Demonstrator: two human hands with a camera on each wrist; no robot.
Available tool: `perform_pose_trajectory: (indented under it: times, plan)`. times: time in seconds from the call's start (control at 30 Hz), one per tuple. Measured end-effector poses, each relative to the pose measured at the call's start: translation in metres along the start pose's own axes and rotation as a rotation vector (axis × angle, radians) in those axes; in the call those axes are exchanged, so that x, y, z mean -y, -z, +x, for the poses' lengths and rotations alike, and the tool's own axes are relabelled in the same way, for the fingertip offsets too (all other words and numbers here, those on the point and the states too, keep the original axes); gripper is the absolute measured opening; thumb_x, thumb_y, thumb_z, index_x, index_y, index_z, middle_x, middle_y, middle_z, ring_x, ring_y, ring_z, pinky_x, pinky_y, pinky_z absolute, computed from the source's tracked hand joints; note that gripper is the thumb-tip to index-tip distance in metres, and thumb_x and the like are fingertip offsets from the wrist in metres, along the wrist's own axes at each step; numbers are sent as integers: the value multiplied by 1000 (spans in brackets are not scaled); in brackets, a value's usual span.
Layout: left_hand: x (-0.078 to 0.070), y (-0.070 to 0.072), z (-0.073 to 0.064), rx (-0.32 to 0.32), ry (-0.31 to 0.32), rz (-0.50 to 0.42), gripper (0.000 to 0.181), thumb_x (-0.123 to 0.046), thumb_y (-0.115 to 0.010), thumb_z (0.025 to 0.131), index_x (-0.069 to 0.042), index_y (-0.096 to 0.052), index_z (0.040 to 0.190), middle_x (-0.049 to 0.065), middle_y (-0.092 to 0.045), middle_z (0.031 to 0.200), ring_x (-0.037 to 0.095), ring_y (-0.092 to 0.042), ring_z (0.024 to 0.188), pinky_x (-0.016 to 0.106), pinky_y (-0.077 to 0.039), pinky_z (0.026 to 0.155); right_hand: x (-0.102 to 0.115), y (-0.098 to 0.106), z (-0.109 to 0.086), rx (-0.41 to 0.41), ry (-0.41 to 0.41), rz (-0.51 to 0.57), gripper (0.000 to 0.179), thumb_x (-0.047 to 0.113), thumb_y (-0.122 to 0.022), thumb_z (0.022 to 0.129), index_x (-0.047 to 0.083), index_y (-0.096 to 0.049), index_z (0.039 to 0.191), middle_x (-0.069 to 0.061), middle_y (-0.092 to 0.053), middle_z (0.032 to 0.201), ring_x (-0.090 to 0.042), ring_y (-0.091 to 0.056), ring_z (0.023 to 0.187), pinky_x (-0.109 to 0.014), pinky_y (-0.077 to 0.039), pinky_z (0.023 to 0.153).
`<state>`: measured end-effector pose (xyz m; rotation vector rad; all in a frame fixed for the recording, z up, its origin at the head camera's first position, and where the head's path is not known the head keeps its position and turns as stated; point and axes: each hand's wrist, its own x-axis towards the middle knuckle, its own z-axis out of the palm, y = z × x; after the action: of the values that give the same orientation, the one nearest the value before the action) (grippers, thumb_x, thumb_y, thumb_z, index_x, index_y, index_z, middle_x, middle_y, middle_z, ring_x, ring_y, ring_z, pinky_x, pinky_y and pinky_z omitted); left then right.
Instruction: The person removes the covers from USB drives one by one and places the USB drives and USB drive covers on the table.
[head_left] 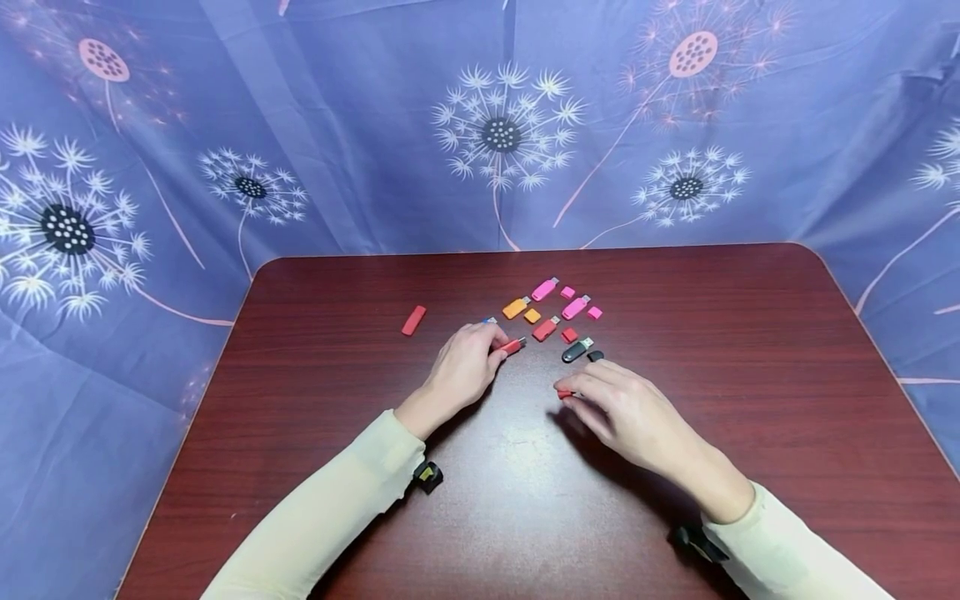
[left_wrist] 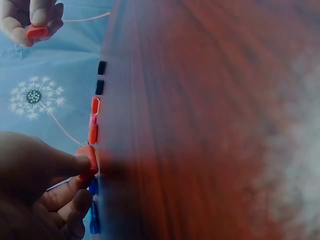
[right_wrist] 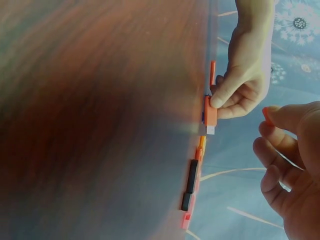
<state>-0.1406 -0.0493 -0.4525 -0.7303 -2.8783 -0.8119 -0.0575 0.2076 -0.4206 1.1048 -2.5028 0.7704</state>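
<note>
My left hand (head_left: 459, 367) pinches a red USB stick (head_left: 512, 347) between thumb and fingers. The stick's bare metal plug (right_wrist: 210, 130) points away from that hand, toward the right. Off to the right, my right hand (head_left: 633, 408) is raised over the table and pinches a small red cap (left_wrist: 37, 32) in its fingertips. Stick and cap are apart. Just beyond the left hand, a blue USB stick (head_left: 490, 321) is mostly hidden by the fingers in the head view; blue pieces (left_wrist: 93, 217) also show beneath that hand in the left wrist view.
Uncapped sticks lie beyond the hands with loose caps beside them: orange (head_left: 514, 308), pink (head_left: 544, 289), another pink (head_left: 575, 307), red (head_left: 545, 329) and black (head_left: 577, 350). A separate red stick (head_left: 413, 321) lies left on the brown table (head_left: 330, 350). A blue cloth (head_left: 360, 167) hangs behind.
</note>
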Motion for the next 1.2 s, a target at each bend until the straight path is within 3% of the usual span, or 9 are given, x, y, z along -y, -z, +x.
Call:
perform_pose_trajectory:
  times: [0.37,0.67,1.2]
  plan:
    - [1,-1,3,15,31,30,8,-17,-77,100,-12,-75,106,1,-75,103,24,-67,95,40,-55,85,-1,-1,-2,1,-5,1,22,8,-78,92,12,-75,114,6,-71,107,-16,-67,100,-35,-54,91]
    - [1,0,4,23,32,89,10,-20,-75,101,-13,-77,108,2,-74,107,24,-68,102,40,-54,90,-1,0,-2,8,-8,1,21,9,-77,93,12,-76,114,6,-71,107,-15,-67,99,-34,-54,90]
    - [-1,-1,6,50,26,140,13,-23,-74,102,-13,-80,108,1,-72,104,25,-67,98,41,-55,89,-1,-1,-1,-6,9,-20,21,8,-79,91,12,-77,111,6,-70,103,-13,-65,93,-32,-55,83]
